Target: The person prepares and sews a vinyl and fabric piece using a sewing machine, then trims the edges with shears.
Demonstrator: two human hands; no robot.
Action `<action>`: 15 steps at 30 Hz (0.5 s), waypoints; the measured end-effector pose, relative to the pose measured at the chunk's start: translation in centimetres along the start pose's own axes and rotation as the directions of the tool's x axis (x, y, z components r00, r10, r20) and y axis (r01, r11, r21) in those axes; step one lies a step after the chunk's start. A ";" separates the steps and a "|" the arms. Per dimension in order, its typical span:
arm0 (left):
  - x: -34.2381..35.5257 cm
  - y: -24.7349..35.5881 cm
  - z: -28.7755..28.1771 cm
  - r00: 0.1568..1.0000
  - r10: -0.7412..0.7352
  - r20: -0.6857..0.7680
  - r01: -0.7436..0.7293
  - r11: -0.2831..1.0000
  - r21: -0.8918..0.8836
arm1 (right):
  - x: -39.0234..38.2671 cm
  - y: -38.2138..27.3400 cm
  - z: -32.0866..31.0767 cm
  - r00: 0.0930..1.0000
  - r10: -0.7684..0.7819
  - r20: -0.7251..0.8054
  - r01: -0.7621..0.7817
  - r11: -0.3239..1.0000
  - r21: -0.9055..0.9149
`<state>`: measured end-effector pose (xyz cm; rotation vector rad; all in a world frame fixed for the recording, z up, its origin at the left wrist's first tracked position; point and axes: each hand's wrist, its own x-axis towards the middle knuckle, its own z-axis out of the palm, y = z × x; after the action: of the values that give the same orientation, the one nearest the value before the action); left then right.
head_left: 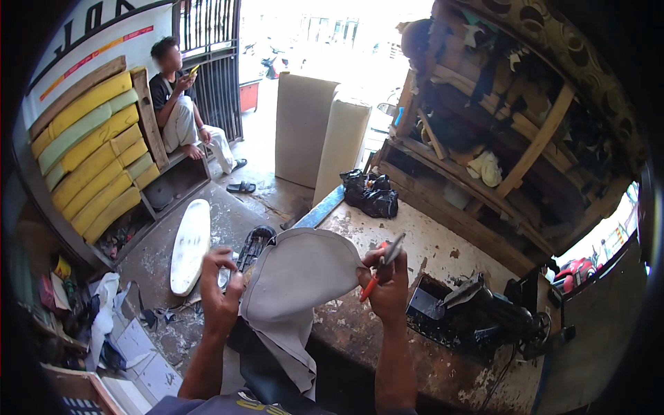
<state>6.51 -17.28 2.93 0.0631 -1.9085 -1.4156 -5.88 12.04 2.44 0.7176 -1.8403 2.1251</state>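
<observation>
A grey, rounded piece of upholstery fabric with a seam along its rim is held up in front of me, its lower part hanging in folds. My right hand grips a pair of scissors with orange handles, blades pointing up and to the right. Fingertips of that same hand meet the fabric's right edge. Beside the fabric's left edge is my left hand, its fingers bent and apart. Whether it touches the cloth, I cannot tell.
A black sewing machine stands on the worn worktable at right. A black plastic bag lies at its far end. Padded panels stand beyond. A white oval board lies at left. A person sits by yellow foam pieces.
</observation>
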 end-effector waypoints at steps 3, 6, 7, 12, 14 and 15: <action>4.7 6.0 1.2 0.929 0.295 0.222 -0.342 0.913 0.220 | -1.0 -1.7 0.6 0.983 -0.153 0.103 0.162 0.982 -0.092; 7.9 9.8 4.1 0.740 0.235 0.631 -0.484 0.837 0.255 | -2.7 -3.4 0.9 0.961 -0.210 0.178 0.234 0.964 -0.126; 8.0 10.0 4.6 0.660 0.172 0.731 -0.523 0.804 0.284 | -3.2 -4.0 0.9 0.952 -0.230 0.204 0.261 0.955 -0.139; 1.6 7.6 7.1 0.669 0.285 0.686 -0.470 0.877 0.094 | -9.0 -6.4 -1.3 0.981 -0.181 0.075 0.196 0.892 -0.407; -1.8 7.1 7.1 0.730 0.264 0.630 -0.413 0.905 0.099 | -12.9 -7.7 -1.2 0.988 0.089 -0.125 -0.116 0.964 -0.238; -3.3 6.9 7.1 0.764 0.240 0.599 -0.376 0.920 0.110 | -14.6 -8.7 -1.0 0.950 0.238 -0.202 -0.267 0.955 -0.128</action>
<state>7.30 -7.42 6.19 -0.6242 -2.4257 -1.0476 10.49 16.57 2.41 0.2497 -2.0562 2.0834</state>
